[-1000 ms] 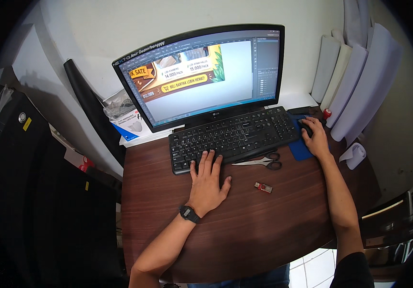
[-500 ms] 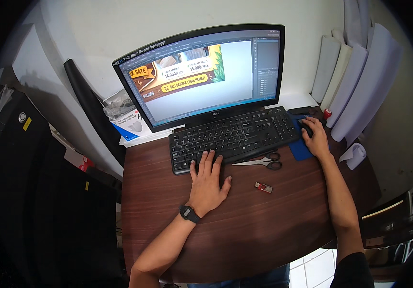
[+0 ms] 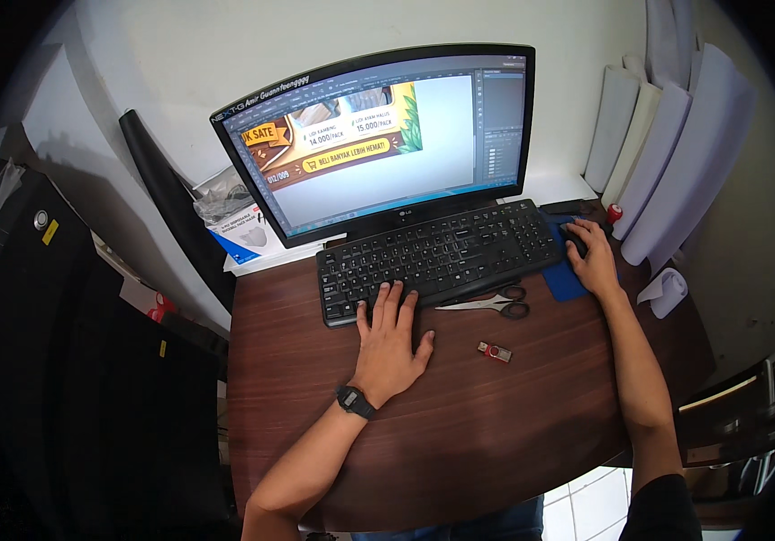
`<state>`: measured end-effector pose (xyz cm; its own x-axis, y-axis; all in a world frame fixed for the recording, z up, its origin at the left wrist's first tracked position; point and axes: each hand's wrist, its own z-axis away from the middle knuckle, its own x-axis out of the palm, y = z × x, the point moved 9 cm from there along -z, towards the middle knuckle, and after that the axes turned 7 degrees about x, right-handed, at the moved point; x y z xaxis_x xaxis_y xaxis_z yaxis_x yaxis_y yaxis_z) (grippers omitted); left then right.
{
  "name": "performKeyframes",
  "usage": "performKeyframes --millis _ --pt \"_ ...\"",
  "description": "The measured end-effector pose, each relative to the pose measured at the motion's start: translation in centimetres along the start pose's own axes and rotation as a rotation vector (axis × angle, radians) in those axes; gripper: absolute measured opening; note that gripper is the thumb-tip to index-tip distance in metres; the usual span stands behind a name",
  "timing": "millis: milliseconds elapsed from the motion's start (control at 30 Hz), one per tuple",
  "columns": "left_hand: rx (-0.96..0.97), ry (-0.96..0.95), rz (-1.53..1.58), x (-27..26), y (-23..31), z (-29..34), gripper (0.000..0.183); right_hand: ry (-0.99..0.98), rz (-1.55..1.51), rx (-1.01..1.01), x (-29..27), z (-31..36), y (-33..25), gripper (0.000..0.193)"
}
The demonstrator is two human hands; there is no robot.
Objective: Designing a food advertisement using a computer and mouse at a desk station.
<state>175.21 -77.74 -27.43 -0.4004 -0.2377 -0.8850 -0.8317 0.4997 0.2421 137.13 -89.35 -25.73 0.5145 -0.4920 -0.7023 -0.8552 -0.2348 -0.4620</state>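
Observation:
My left hand (image 3: 387, 347) rests with spread fingers on the front edge of a black keyboard (image 3: 442, 254), fingertips over its lower keys. My right hand (image 3: 596, 260) is wrapped over a dark computer mouse (image 3: 573, 241) on a blue mouse pad (image 3: 565, 282); the hand covers much of the mouse. Behind the keyboard stands a black monitor (image 3: 387, 191), its screen showing a brown and yellow poster design inside editing software. Scissors (image 3: 487, 305) with black handles lie along the keyboard's front edge. Closer to me is a red and silver USB stick (image 3: 495, 352).
The brown wooden desk (image 3: 496, 424) carries a face mask box (image 3: 245, 236) left of the monitor and a red-topped stamp (image 3: 614, 214) at right. Large paper rolls (image 3: 676, 171) lean against the wall. A small paper roll (image 3: 664, 291) lies by my right forearm. A black machine (image 3: 63, 343) stands at left.

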Motion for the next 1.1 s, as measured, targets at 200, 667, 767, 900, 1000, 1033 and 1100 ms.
performKeyframes --millis 200,667,767,900,1000,1033,1100 --pt "-0.009 0.016 -0.036 -0.38 0.24 -0.03 0.070 0.007 0.003 0.002 -0.07 0.04 -0.06 0.037" --pt "-0.002 0.010 -0.010 -0.23 0.17 -0.03 0.068 0.006 -0.005 0.004 -0.15 0.02 -0.16 0.037" --pt "-0.002 0.009 -0.009 -0.14 0.11 -0.01 0.068 0.005 -0.005 0.008 -0.12 0.01 -0.08 0.037" --pt "-0.001 0.005 -0.005 -0.06 0.05 0.01 0.068 0.009 -0.003 0.003 -0.14 0.04 -0.08 0.037" --pt "0.000 0.004 -0.007 -0.03 0.00 0.05 0.068 0.008 -0.004 -0.008 -0.12 0.03 -0.07 0.037" --pt "0.000 0.004 -0.004 -0.08 0.00 0.06 0.068 0.007 -0.003 -0.015 -0.08 0.04 -0.12 0.037" --pt "0.000 0.005 -0.001 -0.09 0.04 0.03 0.068 0.007 0.002 -0.012 -0.08 0.05 -0.04 0.037"
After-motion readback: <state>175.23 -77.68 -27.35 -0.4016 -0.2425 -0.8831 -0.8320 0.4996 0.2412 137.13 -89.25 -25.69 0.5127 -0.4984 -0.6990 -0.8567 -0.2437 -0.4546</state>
